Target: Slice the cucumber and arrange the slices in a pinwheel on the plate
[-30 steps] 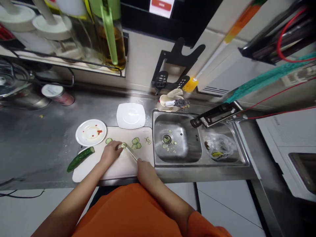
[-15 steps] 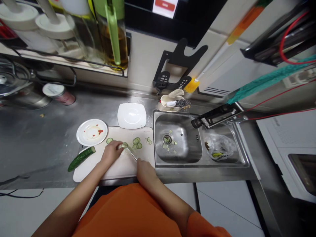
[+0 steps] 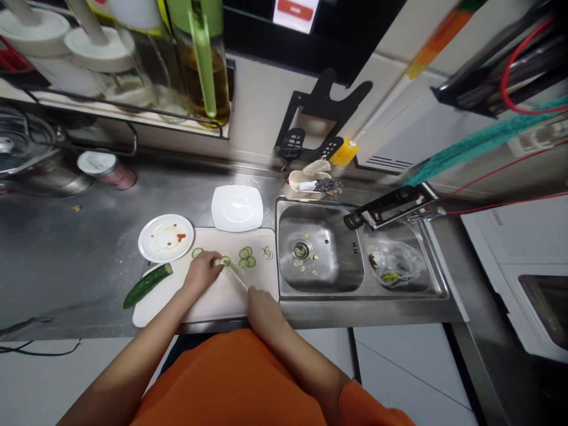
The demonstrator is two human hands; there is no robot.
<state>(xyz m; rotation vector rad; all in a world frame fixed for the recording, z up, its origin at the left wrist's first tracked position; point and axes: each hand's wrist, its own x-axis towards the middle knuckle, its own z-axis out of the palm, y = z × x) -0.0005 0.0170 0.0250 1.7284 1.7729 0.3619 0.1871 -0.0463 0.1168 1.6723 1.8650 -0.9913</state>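
Cucumber piece (image 3: pixel 225 261): on the cutting board (image 3: pixel 208 302), between the left hand (image 3: pixel 203 273) and the knife (image 3: pixel 238 277). Left hand: fingers closed on the piece from its left side, presumably to steady it against the blade. Right hand (image 3: pixel 264 310): clamped on the knife handle, blade angled away from the body towards the piece; the angle seems chosen to bring the tip to the work. Hands apart, with the blade between them. Whether the edge is in the flesh or just beside it cannot be resolved at this size.

Appearance: pale green cut face, thin darker rim; the piece is short.

Cut slices (image 3: pixel 247 257): overlapping cluster right of the blade, probably set there to leave cutting room. Curved slivers (image 3: pixel 267 253) beside them; single slice (image 3: pixel 197 252) beyond the left hand.

Long cucumber (image 3: pixel 147 286): dark green, cut end on the board, other end past its left edge, apparently parked out of the knife's way. Round plate (image 3: pixel 142 241), red spots on it, at the board's far left corner. Square plate (image 3: pixel 238 207) at its far edge, within reach on the bench (image 3: pixel 102 236). Sink (image 3: pixel 319 236) to the right, slices around its drain.
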